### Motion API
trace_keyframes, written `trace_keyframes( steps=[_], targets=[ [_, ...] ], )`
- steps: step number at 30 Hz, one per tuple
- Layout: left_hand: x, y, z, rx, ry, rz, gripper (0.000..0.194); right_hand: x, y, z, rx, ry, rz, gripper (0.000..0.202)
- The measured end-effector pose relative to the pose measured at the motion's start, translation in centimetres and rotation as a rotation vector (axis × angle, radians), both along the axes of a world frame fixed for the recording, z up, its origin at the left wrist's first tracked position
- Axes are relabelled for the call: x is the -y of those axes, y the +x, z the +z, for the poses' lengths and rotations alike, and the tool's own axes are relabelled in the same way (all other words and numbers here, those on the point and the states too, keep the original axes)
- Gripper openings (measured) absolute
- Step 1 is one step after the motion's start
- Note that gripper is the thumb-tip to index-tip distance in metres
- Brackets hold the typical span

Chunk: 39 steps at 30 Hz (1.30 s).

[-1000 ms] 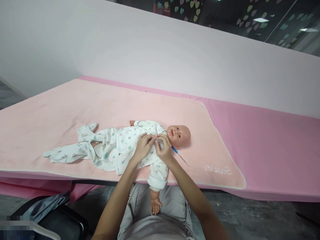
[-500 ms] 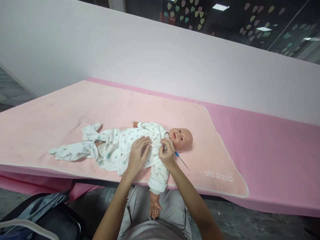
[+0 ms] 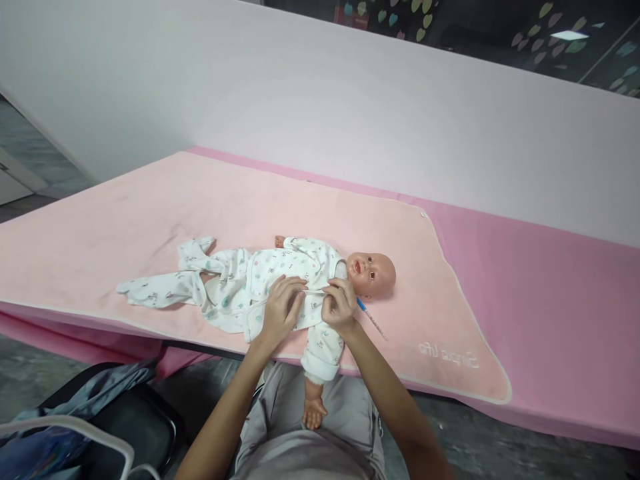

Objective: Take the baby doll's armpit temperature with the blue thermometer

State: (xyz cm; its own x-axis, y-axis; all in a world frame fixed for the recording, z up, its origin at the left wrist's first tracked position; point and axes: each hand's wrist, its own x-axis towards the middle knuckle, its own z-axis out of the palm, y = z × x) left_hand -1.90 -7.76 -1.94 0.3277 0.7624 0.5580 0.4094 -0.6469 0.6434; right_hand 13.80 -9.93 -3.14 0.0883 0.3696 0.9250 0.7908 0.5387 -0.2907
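A baby doll (image 3: 374,275) lies on its back, head to the right, in a white patterned outfit (image 3: 273,265). One doll arm hangs over the table's near edge. Over the doll's chest, my left hand (image 3: 283,308) pinches the outfit's fabric or a tie, too small to tell which. My right hand (image 3: 341,305) is closed on the outfit near the collar. A thin pale strip stretches between my fingertips. Beside my right hand, a thermometer (image 3: 373,319) with a blue end lies by the doll's head.
A peach mat (image 3: 240,200) covers much of the pink-covered table (image 3: 550,287). A white wall (image 3: 350,107) stands behind it. At the lower left is a black chair (image 3: 125,433) with cloth on it.
My hands have stayed over the doll's chest, and the pale strip between them now shows stretched. The camera view has shifted slightly, so the scene sits a little farther right.
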Motion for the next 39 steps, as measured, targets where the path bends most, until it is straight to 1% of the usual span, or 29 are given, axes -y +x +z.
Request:
trace_keyframes(
  steps=[4, 8, 11, 15, 17, 23, 26, 29, 31, 34, 39],
  targets=[
    [-0.1, -0.1, 0.0, 0.048, -0.009, -0.005, 0.016, 0.0, -0.1, 0.5, 0.066, -0.087, -0.002, 0.023],
    [-0.3, 0.0, -0.2, 0.046, -0.021, 0.033, 0.019, -0.1, -0.3, 1.0, 0.189, -0.133, 0.052, 0.020],
    [-0.3, 0.1, -0.1, 0.068, 0.011, 0.042, 0.016, -0.3, -0.3, 1.2, 0.234, -0.150, 0.086, 0.018],
    [-0.2, 0.2, 0.1, 0.079, 0.074, 0.007, 0.013, -0.5, -0.4, 1.1, 0.207, -0.128, 0.050, 0.015],
    [-0.2, 0.2, 0.1, 0.075, 0.089, 0.013, 0.013, -0.5, -0.4, 1.1, 0.203, -0.113, 0.042, 0.015],
    [-0.5, 0.2, -0.2, 0.080, 0.042, 0.035, 0.012, -0.2, -0.5, 1.0, 0.209, -0.086, 0.039, 0.014],
    [-0.4, 0.4, 0.1, 0.064, 0.032, 0.059, 0.014, -0.1, -0.5, 0.9, 0.208, -0.049, 0.021, 0.013],
    [-0.1, 0.4, 0.6, -0.009, 0.010, 0.109, 0.017, -0.1, -0.4, 1.0, 0.183, -0.040, -0.003, 0.013],
    [0.0, -0.1, 1.0, -0.071, -0.002, 0.137, 0.020, -0.1, -0.4, 1.0, 0.148, -0.037, -0.014, 0.013],
    [0.1, -1.7, 1.1, -0.136, 0.003, 0.134, 0.024, -0.2, -0.4, 1.0, 0.116, -0.039, -0.011, 0.013],
    [-0.1, -4.6, 0.8, -0.200, 0.019, 0.144, 0.020, -0.2, -0.4, 0.9, 0.086, -0.031, 0.003, 0.014]
  ],
)
